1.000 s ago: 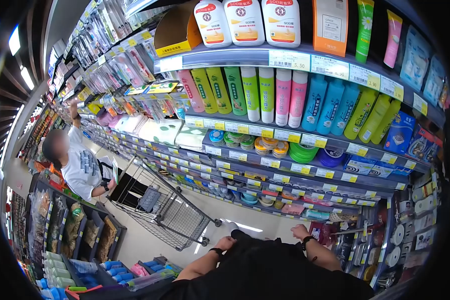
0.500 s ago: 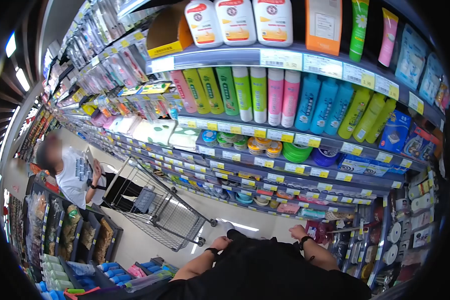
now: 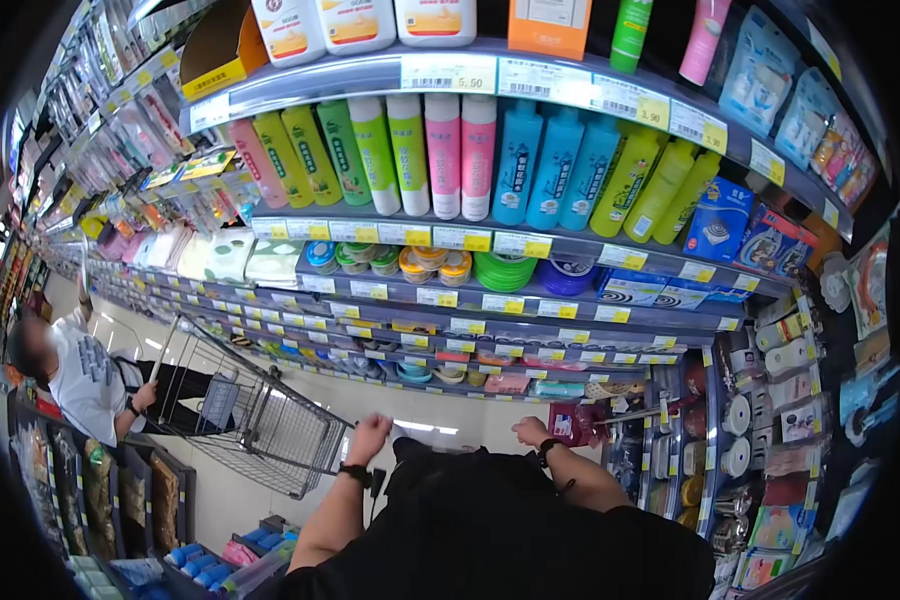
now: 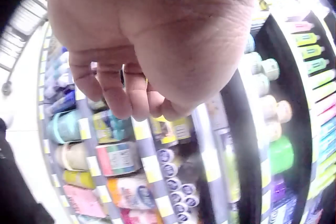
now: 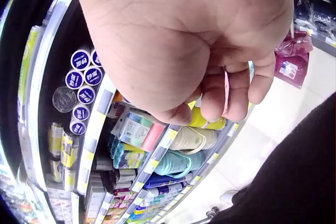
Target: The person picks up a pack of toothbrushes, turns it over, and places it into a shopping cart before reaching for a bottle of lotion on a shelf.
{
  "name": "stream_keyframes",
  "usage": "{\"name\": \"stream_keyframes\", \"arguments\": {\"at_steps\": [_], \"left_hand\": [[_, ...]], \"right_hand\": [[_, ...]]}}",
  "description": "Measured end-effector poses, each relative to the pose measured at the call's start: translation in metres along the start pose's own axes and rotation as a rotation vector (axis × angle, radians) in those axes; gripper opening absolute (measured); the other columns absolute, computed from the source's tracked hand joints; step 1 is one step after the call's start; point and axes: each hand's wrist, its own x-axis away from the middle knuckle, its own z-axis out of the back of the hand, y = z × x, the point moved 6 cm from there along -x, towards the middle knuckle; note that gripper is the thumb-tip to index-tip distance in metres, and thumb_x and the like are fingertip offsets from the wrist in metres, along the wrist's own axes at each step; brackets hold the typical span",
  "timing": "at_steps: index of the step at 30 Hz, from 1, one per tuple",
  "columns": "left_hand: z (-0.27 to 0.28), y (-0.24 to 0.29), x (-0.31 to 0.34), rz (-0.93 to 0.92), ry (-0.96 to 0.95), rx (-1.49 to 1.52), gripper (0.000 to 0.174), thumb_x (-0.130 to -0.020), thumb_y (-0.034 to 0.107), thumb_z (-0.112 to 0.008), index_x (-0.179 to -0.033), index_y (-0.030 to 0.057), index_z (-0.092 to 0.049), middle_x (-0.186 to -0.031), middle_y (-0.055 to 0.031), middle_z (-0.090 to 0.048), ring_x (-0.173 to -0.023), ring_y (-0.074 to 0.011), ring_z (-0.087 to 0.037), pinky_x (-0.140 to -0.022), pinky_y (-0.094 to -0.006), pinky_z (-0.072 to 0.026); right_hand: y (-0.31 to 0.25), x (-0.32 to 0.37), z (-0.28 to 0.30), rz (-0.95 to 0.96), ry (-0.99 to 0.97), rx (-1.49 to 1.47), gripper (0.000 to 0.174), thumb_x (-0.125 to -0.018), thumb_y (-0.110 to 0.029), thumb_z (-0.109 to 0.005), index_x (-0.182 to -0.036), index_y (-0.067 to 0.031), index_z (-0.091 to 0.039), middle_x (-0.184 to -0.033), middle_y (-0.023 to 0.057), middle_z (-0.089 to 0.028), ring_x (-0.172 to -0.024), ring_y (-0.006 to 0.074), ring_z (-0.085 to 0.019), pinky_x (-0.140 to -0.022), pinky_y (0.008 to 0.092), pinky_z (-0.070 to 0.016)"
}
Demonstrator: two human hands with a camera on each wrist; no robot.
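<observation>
In the head view my left hand (image 3: 372, 438) is raised in front of my body, its fingers loosely curled around nothing. The left wrist view shows its palm and bent fingers (image 4: 119, 99) before the shelf fronts, with no object in them. My right hand (image 3: 532, 432) hangs to the right of it, also holding nothing. Its fingers (image 5: 212, 98) curl loosely in the right wrist view. Behind the hands rises a store shelf with blue bottles (image 3: 518, 165), yellow-green bottles (image 3: 625, 180), green round containers (image 3: 510, 271) and white-labelled tubes (image 5: 85, 94).
A wire shopping cart (image 3: 280, 430) stands at the left, with another person (image 3: 88, 375) behind it. Low racks (image 3: 120, 490) line the left side. Hanging goods and side shelves (image 3: 740, 440) close in on the right. A pale tiled floor (image 3: 440, 415) shows between.
The view has swung right, so the shelf goods and cart sit farther left. My left hand has moved forward, away from my body. The other person's arm went down, then up again.
</observation>
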Motion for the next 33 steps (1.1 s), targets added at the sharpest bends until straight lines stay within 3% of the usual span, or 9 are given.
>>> {"name": "stream_keyframes", "arguments": {"at_steps": [4, 7, 13, 14, 16, 17, 22, 31, 33], "left_hand": [[0.030, 0.083, -0.035, -0.121, 0.054, 0.083, 0.036, -0.093, 0.033, -0.062, -0.080, 0.0001, -0.056, -0.065, -0.0086, -0.059, -0.062, -0.0183, -0.054, -0.063, -0.0353, -0.0462], [0.023, 0.082, -0.048, -0.046, 0.033, 0.033, 0.029, -0.094, 0.028, -0.061, -0.082, 0.0018, -0.059, -0.069, -0.0044, -0.062, -0.069, -0.0111, -0.058, -0.064, -0.0289, -0.0465], [-0.058, -0.163, -0.046, 0.082, -0.232, -0.462, 0.039, -0.088, 0.039, -0.060, -0.084, 0.0010, -0.068, -0.075, -0.0107, -0.069, -0.073, -0.0230, -0.067, -0.066, -0.0357, -0.0521], [-0.060, -0.155, -0.011, 0.230, -0.392, -0.375, 0.037, -0.088, 0.038, -0.061, -0.086, 0.0020, -0.069, -0.076, -0.0085, -0.070, -0.073, -0.0211, -0.067, -0.065, -0.0352, -0.0525], [-0.064, -0.177, 0.028, 0.382, -0.379, -0.247, 0.032, -0.088, 0.033, -0.062, -0.093, 0.0030, -0.071, -0.085, -0.0074, -0.071, -0.075, -0.0172, -0.067, -0.064, -0.0338, -0.0532], [-0.058, -0.160, 0.048, 0.467, -0.405, -0.250, 0.031, -0.084, 0.032, -0.065, -0.099, 0.0055, -0.073, -0.092, -0.0141, -0.073, -0.087, -0.0244, -0.070, -0.080, -0.0360, -0.0526], [-0.045, -0.153, 0.064, 0.362, -0.346, -0.394, 0.032, -0.084, 0.033, -0.064, -0.099, 0.0056, -0.072, -0.091, -0.0138, -0.073, -0.088, -0.0267, -0.070, -0.082, -0.0362, -0.0525], [-0.065, -0.110, 0.016, 0.228, -0.265, -0.206, 0.032, -0.089, 0.032, -0.063, -0.087, 0.0000, -0.065, -0.077, -0.0106, -0.070, -0.072, -0.0198, -0.068, -0.071, -0.0342, -0.0523], [-0.073, -0.107, 0.009, 0.220, -0.268, -0.116, 0.036, -0.086, 0.038, -0.065, -0.095, 0.0035, -0.068, -0.087, -0.0165, -0.071, -0.087, -0.0299, -0.068, -0.079, -0.0396, -0.0512]], "right_hand": [[-0.001, 0.000, 0.000, -0.023, 0.007, 0.003, 0.028, -0.083, -0.026, -0.062, -0.077, 0.0021, -0.064, -0.063, 0.0090, -0.063, -0.053, 0.0187, -0.060, -0.049, 0.0323, -0.0484], [-0.005, -0.008, -0.003, 0.007, -0.017, 0.007, 0.029, -0.083, -0.026, -0.062, -0.076, 0.0024, -0.064, -0.064, 0.0094, -0.063, -0.053, 0.0190, -0.060, -0.049, 0.0323, -0.0484], [-0.021, 0.000, 0.008, 0.082, 0.070, 0.003, 0.033, -0.082, -0.029, -0.059, -0.073, 0.0016, -0.067, -0.062, 0.0129, -0.065, -0.053, 0.0229, -0.063, -0.054, 0.0354, -0.0505], [-0.017, 0.003, 0.010, 0.077, 0.079, -0.010, 0.033, -0.082, -0.029, -0.059, -0.073, 0.0016, -0.067, -0.062, 0.0129, -0.065, -0.053, 0.0229, -0.063, -0.054, 0.0354, -0.0505], [0.002, 0.009, 0.023, -0.027, 0.181, -0.320, 0.029, -0.082, -0.027, -0.061, -0.079, 0.0014, -0.065, -0.064, 0.0111, -0.064, -0.054, 0.0215, -0.061, -0.051, 0.0336, -0.0488], [0.021, 0.004, 0.023, -0.066, 0.148, -0.350, 0.027, -0.082, -0.027, -0.062, -0.082, 0.0008, -0.063, -0.066, 0.0098, -0.062, -0.055, 0.0202, -0.060, -0.050, 0.0321, -0.0474], [0.099, 0.000, 0.023, -0.171, 0.106, -0.338, 0.020, -0.083, -0.021, -0.065, -0.084, -0.0027, -0.056, -0.062, 0.0061, -0.055, -0.049, 0.0168, -0.055, -0.041, 0.0302, -0.0408], [0.036, 0.008, 0.031, -0.163, 0.094, -0.216, 0.021, -0.083, -0.022, -0.064, -0.082, -0.0019, -0.060, -0.063, 0.0065, -0.058, -0.053, 0.0169, -0.057, -0.046, 0.0297, -0.0453], [0.012, 0.001, 0.030, -0.109, 0.094, -0.144, 0.021, -0.083, -0.023, -0.063, -0.081, -0.0021, -0.060, -0.065, 0.0067, -0.059, -0.055, 0.0166, -0.059, -0.047, 0.0297, -0.0464]]}}
